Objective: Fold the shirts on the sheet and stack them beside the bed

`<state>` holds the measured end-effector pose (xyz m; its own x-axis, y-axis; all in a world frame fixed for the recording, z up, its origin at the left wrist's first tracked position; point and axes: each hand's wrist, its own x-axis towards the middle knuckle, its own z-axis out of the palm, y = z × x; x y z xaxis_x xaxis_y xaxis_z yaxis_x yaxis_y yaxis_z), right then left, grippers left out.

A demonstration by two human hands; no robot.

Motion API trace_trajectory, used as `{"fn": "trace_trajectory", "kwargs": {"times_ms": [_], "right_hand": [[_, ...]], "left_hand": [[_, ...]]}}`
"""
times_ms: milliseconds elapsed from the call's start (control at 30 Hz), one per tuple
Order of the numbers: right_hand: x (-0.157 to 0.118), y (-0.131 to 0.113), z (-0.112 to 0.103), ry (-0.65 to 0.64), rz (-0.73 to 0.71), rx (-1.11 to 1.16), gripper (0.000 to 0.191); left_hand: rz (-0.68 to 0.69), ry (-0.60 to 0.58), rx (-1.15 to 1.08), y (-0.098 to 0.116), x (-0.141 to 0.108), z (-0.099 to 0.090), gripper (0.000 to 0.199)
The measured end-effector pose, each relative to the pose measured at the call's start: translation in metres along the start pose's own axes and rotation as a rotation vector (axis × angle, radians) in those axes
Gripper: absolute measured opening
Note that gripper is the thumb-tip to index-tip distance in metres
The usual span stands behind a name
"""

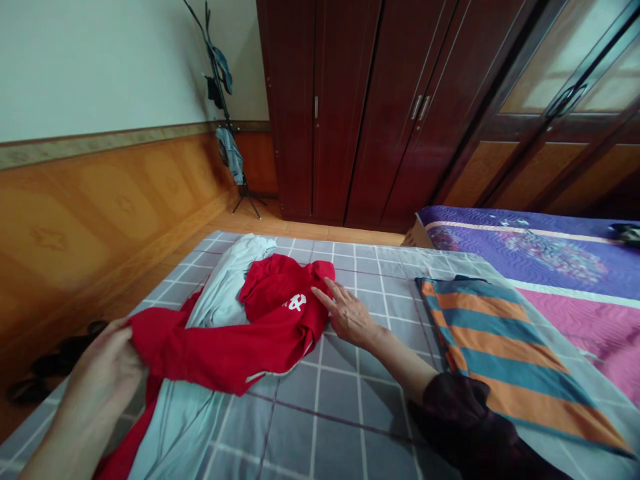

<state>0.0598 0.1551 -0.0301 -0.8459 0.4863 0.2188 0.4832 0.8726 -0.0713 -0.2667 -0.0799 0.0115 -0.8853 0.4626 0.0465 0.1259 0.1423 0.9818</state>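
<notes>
A red garment (215, 350) with a small white print lies crumpled on the grey checked bed cover (345, 400). My left hand (107, 363) is closed on one end of it, at the left, and holds that end up a little. Fingers spread, my right hand (347, 310) rests at the garment's right edge near the print. Beneath the red cloth runs a pale blue-white garment (183, 420), partly covered by it. To the right, an orange and teal striped garment (500, 347) lies flat and folded.
A second bed with a purple and pink cover (565, 267) adjoins at the right. Dark red wardrobes (350, 120) stand behind. A coat rack (220, 80) with hanging cloths is at the back left. Dark shoes (65, 357) lie on the floor at the left.
</notes>
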Motion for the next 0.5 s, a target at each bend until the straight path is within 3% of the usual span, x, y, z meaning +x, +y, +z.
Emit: {"fn": "trace_trajectory", "kwargs": {"times_ms": [67, 133, 233, 300, 400, 500], "right_hand": [[0.016, -0.002, 0.002, 0.016, -0.031, 0.034, 0.072], [0.029, -0.001, 0.001, 0.042, -0.057, 0.1, 0.059], [0.036, 0.004, -0.011, 0.085, -0.089, 0.187, 0.029], [0.029, 0.008, -0.03, 0.117, -0.091, 0.218, 0.019], [0.004, 0.01, -0.072, 0.219, -0.005, 0.445, 0.013], [-0.03, 0.009, -0.11, 0.258, 0.238, 0.827, 0.028]], "left_hand": [[0.088, 0.06, 0.084, -0.009, 0.004, 0.009, 0.036], [0.352, 0.011, 0.317, -0.016, -0.002, 0.016, 0.04], [0.818, -0.349, 0.696, -0.024, -0.02, 0.021, 0.04], [0.989, -0.592, 0.856, -0.027, -0.03, 0.022, 0.049], [1.036, -0.74, 0.963, -0.032, -0.035, 0.025, 0.06], [0.964, -0.749, 0.872, -0.027, -0.033, 0.033, 0.035]]}}
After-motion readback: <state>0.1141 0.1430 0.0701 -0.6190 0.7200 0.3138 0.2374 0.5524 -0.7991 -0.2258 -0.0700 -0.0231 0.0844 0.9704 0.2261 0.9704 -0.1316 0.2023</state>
